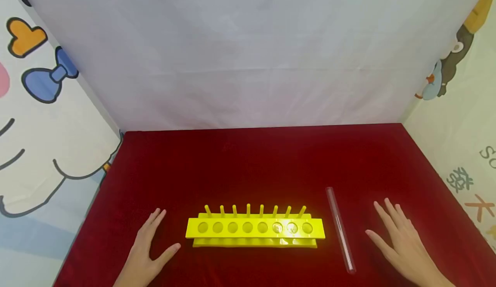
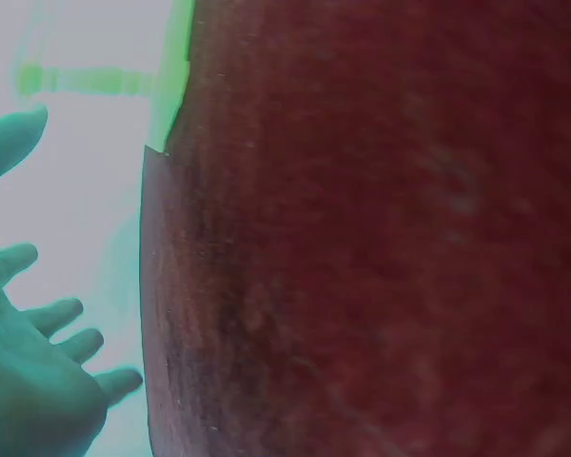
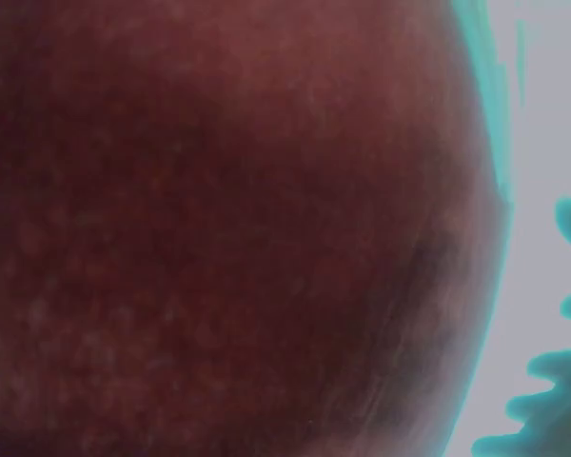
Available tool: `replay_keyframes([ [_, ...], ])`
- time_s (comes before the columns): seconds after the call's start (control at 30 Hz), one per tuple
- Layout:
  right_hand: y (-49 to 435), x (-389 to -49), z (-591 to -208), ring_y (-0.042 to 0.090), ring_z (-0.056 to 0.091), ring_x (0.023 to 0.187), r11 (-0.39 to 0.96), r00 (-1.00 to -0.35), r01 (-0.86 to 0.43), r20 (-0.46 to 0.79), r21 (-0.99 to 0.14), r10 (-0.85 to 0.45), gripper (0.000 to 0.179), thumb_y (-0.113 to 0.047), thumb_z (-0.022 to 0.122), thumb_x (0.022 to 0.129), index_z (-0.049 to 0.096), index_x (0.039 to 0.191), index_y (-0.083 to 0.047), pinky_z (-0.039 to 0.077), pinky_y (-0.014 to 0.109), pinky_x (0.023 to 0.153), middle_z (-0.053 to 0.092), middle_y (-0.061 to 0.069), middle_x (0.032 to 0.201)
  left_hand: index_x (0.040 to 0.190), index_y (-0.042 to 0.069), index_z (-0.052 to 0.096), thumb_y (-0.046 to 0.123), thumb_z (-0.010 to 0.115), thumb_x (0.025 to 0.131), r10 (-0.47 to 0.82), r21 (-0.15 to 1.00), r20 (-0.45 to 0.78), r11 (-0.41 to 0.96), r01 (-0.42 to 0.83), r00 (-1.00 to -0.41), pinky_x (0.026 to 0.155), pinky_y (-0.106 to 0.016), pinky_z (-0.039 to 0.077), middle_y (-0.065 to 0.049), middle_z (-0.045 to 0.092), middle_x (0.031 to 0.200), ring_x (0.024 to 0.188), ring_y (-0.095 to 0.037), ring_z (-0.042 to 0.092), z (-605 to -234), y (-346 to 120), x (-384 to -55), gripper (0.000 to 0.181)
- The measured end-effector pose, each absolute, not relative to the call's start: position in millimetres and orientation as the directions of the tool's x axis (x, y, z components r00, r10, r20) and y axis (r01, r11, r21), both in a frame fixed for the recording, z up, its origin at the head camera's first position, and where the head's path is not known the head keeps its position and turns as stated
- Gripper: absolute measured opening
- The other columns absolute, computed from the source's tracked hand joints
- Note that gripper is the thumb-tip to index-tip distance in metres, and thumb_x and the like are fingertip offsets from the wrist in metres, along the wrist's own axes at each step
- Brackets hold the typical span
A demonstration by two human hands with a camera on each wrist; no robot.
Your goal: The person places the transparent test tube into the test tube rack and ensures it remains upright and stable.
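A yellow test tube rack (image 1: 255,242) stands near the front of the red-covered table, with a row of round holes in its top and a row of pegs behind. To its right lies a clear glass test tube (image 1: 341,231), slanting slightly. My left hand (image 1: 145,250) is left of the rack, fingers extended and thumb apart, holding nothing. On the far side of the tube, my right hand (image 1: 407,248) is spread with its fingers straight. Both wrist views are badly tinted; the left hand (image 2: 38,371) and the right fingers (image 3: 552,381) show at their edges.
Dark red cloth (image 1: 232,166) covers the table. A pale curtain (image 1: 252,54) rises behind it. Printed cartoon panels close in the left side (image 1: 46,149) and the right side (image 1: 445,136).
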State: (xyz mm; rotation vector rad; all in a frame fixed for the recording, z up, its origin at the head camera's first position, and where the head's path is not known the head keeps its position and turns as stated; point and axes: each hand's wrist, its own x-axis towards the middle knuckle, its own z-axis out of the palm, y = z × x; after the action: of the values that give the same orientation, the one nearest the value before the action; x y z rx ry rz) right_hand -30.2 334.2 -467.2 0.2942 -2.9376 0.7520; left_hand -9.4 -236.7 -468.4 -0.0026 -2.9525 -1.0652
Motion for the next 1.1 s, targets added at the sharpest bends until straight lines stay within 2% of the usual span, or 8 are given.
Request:
replay_keyframes([
  [0.07, 333, -29, -465, 0.044, 0.004, 0.140, 0.858, -0.976, -0.211, 0.142, -0.469, -0.163, 0.074, -0.028, 0.063, 0.091, 0.023, 0.151, -0.014, -0.005, 0.065, 0.104, 0.019, 0.026, 0.151, 0.150, 0.023, 0.023, 0.041, 0.070, 0.084, 0.004, 0.675, 0.014, 0.738, 0.012, -1.000, 0.096, -0.064, 0.032, -0.009, 0.022, 0.153, 0.133, -0.035, 0.027, -466, -238, -9, 0.083],
  [0.13, 331, -28, -463, 0.044, 0.004, 0.140, 0.857, -0.977, -0.209, 0.140, -0.470, -0.162, 0.073, -0.028, 0.063, 0.091, 0.024, 0.151, -0.013, -0.004, 0.066, 0.104, 0.020, 0.026, 0.150, 0.150, 0.023, 0.025, 0.036, 0.072, 0.084, 0.012, 0.710, 0.035, 0.703, 0.033, -0.999, 0.101, -0.047, 0.037, -0.006, 0.027, 0.151, 0.132, -0.030, 0.032, -464, -238, -9, 0.082],
  [0.23, 328, -27, -461, 0.044, 0.005, 0.140, 0.857, -0.978, -0.203, 0.134, -0.474, -0.157, 0.072, -0.029, 0.062, 0.091, 0.024, 0.150, -0.013, -0.003, 0.069, 0.102, 0.021, 0.027, 0.150, 0.149, 0.024, 0.026, 0.031, 0.073, 0.083, 0.020, 0.753, 0.051, 0.656, 0.052, -0.998, 0.096, -0.021, 0.038, -0.001, 0.032, 0.149, 0.129, -0.023, 0.036, -463, -238, -11, 0.081],
  [0.3, 325, -27, -459, 0.044, 0.005, 0.140, 0.857, -0.979, -0.200, 0.130, -0.475, -0.156, 0.072, -0.029, 0.062, 0.091, 0.024, 0.151, -0.013, -0.001, 0.071, 0.101, 0.022, 0.026, 0.150, 0.148, 0.024, 0.028, 0.029, 0.073, 0.084, 0.021, 0.782, 0.055, 0.621, 0.056, -0.998, 0.094, -0.014, 0.038, 0.001, 0.034, 0.147, 0.128, -0.021, 0.037, -463, -237, -10, 0.079],
  [0.57, 320, -29, -455, 0.045, 0.010, 0.139, 0.853, -0.978, -0.207, 0.138, -0.480, -0.159, 0.071, -0.028, 0.064, 0.090, 0.028, 0.149, -0.012, 0.007, 0.077, 0.093, 0.024, 0.027, 0.148, 0.145, 0.022, 0.034, 0.014, 0.073, 0.084, 0.018, 0.889, 0.083, 0.450, 0.082, -0.996, 0.091, -0.017, 0.043, -0.002, 0.042, 0.141, 0.122, -0.012, 0.043, -465, -230, -11, 0.073],
  [0.77, 317, -30, -453, 0.046, 0.010, 0.138, 0.844, -0.978, -0.207, 0.130, -0.495, -0.163, 0.071, -0.027, 0.063, 0.091, 0.026, 0.150, -0.012, 0.006, 0.077, 0.093, 0.024, 0.028, 0.148, 0.144, 0.019, 0.035, 0.007, 0.072, 0.083, 0.069, 0.929, 0.108, 0.349, 0.126, -0.992, 0.092, -0.021, 0.044, -0.008, 0.043, 0.141, 0.123, -0.017, 0.045, -468, -225, -13, 0.073],
  [0.93, 313, -32, -451, 0.048, 0.012, 0.137, 0.843, -0.978, -0.206, 0.128, -0.498, -0.164, 0.071, -0.027, 0.063, 0.091, 0.026, 0.150, -0.013, 0.009, 0.078, 0.091, 0.025, 0.028, 0.147, 0.144, 0.016, 0.036, 0.005, 0.071, 0.084, 0.093, 0.944, 0.116, 0.299, 0.138, -0.989, 0.092, -0.024, 0.045, -0.006, 0.044, 0.140, 0.122, -0.021, 0.046, -472, -220, -15, 0.070],
  [1.1, 307, -31, -448, 0.049, 0.013, 0.136, 0.842, -0.982, -0.189, 0.105, -0.506, -0.157, 0.071, -0.029, 0.063, 0.091, 0.026, 0.150, -0.012, 0.009, 0.079, 0.091, 0.024, 0.027, 0.147, 0.143, 0.013, 0.036, 0.005, 0.070, 0.084, 0.122, 0.956, 0.110, 0.258, 0.139, -0.986, 0.091, -0.028, 0.047, -0.009, 0.044, 0.139, 0.121, -0.017, 0.047, -478, -215, -15, 0.069],
])
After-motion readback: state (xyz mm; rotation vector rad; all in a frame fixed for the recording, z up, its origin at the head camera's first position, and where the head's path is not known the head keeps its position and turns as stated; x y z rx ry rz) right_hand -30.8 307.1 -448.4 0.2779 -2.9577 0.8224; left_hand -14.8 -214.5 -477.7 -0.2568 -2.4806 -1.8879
